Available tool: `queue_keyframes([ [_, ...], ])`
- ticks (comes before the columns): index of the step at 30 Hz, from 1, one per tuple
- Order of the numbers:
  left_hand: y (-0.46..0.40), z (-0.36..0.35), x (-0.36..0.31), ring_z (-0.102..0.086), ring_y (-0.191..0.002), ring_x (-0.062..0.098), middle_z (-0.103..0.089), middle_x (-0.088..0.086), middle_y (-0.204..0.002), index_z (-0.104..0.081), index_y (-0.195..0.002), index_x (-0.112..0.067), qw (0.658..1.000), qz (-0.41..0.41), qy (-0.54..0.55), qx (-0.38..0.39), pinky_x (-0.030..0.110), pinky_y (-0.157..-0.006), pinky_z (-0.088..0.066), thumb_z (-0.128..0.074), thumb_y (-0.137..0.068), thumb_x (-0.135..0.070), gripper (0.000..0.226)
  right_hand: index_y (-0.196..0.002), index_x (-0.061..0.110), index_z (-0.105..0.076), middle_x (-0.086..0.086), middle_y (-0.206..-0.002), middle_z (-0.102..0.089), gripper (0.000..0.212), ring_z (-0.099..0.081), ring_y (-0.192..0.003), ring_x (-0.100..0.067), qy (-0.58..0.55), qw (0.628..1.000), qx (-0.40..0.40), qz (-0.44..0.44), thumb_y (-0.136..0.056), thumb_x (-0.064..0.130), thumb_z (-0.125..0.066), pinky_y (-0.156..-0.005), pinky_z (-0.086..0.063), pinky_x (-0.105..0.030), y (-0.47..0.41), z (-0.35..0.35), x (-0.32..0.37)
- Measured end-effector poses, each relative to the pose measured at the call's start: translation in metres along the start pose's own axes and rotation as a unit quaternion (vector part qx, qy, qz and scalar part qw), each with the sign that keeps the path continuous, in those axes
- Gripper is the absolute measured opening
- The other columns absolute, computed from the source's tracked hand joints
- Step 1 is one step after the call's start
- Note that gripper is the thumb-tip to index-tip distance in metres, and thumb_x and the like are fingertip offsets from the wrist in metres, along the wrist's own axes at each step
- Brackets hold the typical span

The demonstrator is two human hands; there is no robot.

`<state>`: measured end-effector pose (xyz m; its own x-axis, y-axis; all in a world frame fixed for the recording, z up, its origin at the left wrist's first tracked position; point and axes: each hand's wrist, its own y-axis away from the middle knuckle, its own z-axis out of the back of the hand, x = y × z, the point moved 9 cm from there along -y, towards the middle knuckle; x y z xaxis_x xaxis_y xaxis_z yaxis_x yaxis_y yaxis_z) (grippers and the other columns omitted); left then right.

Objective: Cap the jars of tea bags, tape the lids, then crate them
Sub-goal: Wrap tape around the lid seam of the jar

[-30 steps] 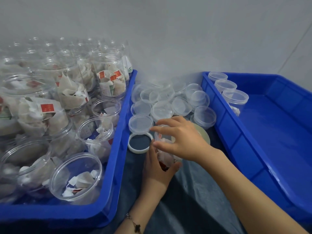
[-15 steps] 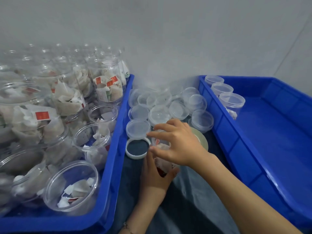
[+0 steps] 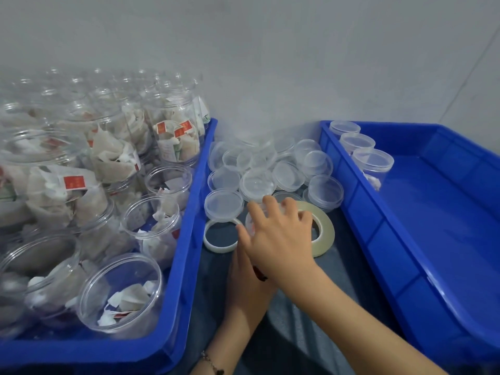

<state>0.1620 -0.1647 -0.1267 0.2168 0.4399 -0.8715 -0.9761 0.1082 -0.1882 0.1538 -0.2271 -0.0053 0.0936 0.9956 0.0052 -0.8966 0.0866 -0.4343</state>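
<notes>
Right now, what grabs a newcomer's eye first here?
The blue crate on the left, crammed with open jars of tea bags. Next, the heap of clear lids between the two crates, with both hands, right hand over left hand, on one jar beside a tape roll.
</notes>
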Motion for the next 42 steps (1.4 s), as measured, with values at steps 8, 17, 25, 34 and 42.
queue_keyframes([
  [8,0.003,0.001,-0.001,-0.051,-0.110,-0.003,-0.051,-0.022,-0.120,-0.038,-0.131,-0.035,0.998,-0.002,0.057,0.012,0.012,-0.077,-0.042,-0.059,-0.064,-0.059,0.074,-0.142,0.030,-0.029,-0.007,-0.155,-0.020,0.069,-0.024,-0.134,-0.038,-0.056,0.978,0.203,-0.007,-0.084,0.068,-0.038,-0.098,-0.026,-0.051,-0.002,-0.021,-0.005],
  [17,0.003,0.005,-0.008,-0.043,-0.117,-0.014,-0.043,-0.033,-0.128,-0.018,-0.128,-0.066,0.998,-0.007,0.068,0.010,0.011,-0.084,-0.042,-0.068,-0.062,-0.056,0.083,-0.140,0.048,-0.030,0.010,-0.156,-0.017,0.050,-0.012,-0.141,-0.022,-0.135,0.960,0.235,0.079,-0.092,0.058,-0.037,-0.106,-0.026,-0.046,-0.009,-0.025,-0.006],
  [25,0.004,-0.004,0.008,-0.055,-0.105,0.002,-0.056,-0.012,-0.112,-0.046,-0.130,-0.016,0.999,0.022,-0.010,0.036,0.003,-0.077,-0.036,-0.063,-0.086,-0.022,0.049,-0.151,0.016,-0.008,-0.025,-0.155,-0.006,0.077,-0.022,-0.132,-0.048,0.007,0.975,0.203,-0.092,-0.093,0.062,-0.030,-0.093,-0.038,-0.048,0.000,-0.026,-0.006],
  [34,0.006,0.003,-0.005,-0.039,-0.125,-0.008,-0.037,-0.031,-0.140,-0.014,-0.136,-0.060,0.996,0.010,0.084,0.026,0.020,-0.093,-0.042,-0.072,-0.059,-0.057,0.096,-0.144,0.049,-0.018,0.014,-0.158,0.001,0.064,0.016,-0.144,-0.019,-0.100,0.950,0.250,0.156,-0.085,0.073,-0.027,-0.115,0.004,-0.050,-0.031,-0.006,-0.004],
  [42,0.006,0.001,-0.001,-0.058,-0.106,0.002,-0.058,-0.021,-0.119,-0.036,-0.131,-0.043,0.995,0.009,0.093,0.020,0.030,-0.079,-0.053,-0.069,-0.060,-0.049,0.078,-0.119,0.020,-0.051,-0.007,-0.119,-0.051,0.055,-0.044,-0.108,-0.034,-0.098,0.982,0.139,-0.084,-0.089,0.062,-0.031,-0.079,-0.035,-0.043,-0.016,-0.028,-0.016],
])
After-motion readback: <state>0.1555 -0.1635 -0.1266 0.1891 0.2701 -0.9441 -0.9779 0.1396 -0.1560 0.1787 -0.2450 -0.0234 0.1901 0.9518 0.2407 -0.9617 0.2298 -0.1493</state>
